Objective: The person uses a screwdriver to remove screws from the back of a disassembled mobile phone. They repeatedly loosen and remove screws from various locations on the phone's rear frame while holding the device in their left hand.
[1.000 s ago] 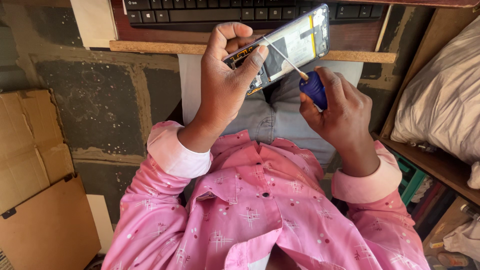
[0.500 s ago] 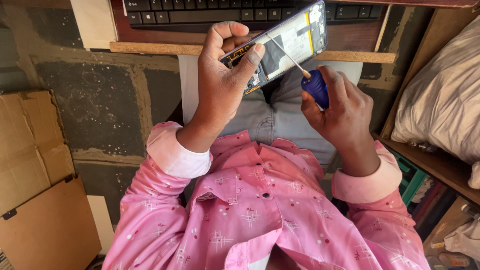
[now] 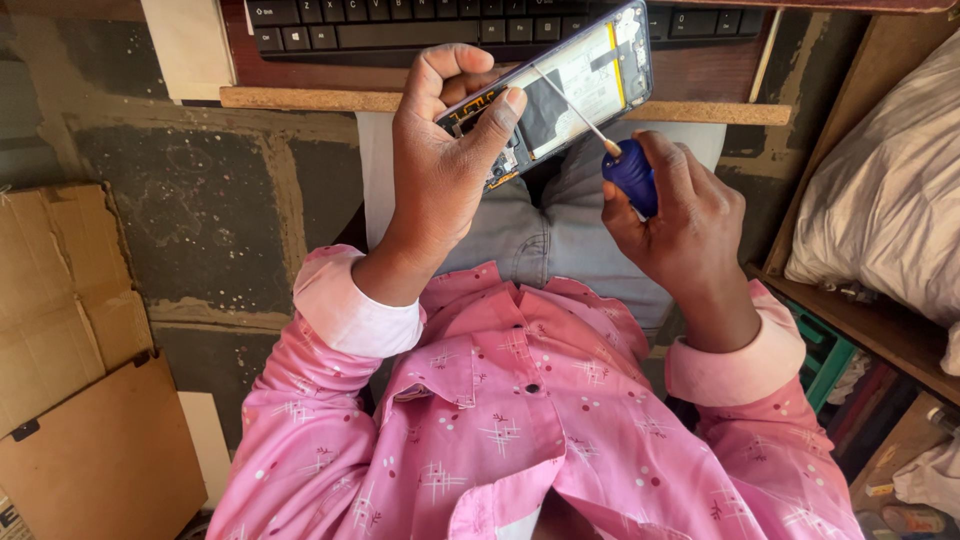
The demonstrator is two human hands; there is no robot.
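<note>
Opened phone (image 3: 570,85), back cover off, held tilted above the person's lap just in front of the desk edge (image 3: 310,98); its shell frames a flat pale battery and a dark circuit board strip. The left hand (image 3: 445,170) is clamped around the phone's lower end, thumb pressed on the exposed board. The right hand (image 3: 680,220) is closed on the smooth blue handle of a small screwdriver (image 3: 610,150), whose thin metal shaft slants up onto the phone's interior. Above lies a black keyboard (image 3: 400,25) on the reddish desk surface. At right, a wooden shelf (image 3: 850,310) carries a soft, wrinkled pale sack (image 3: 890,190); below it a green crate (image 3: 825,355), contents indistinct. At left, flattened brown cardboard (image 3: 70,350) lies on the rough dark stone floor (image 3: 190,200).
</note>
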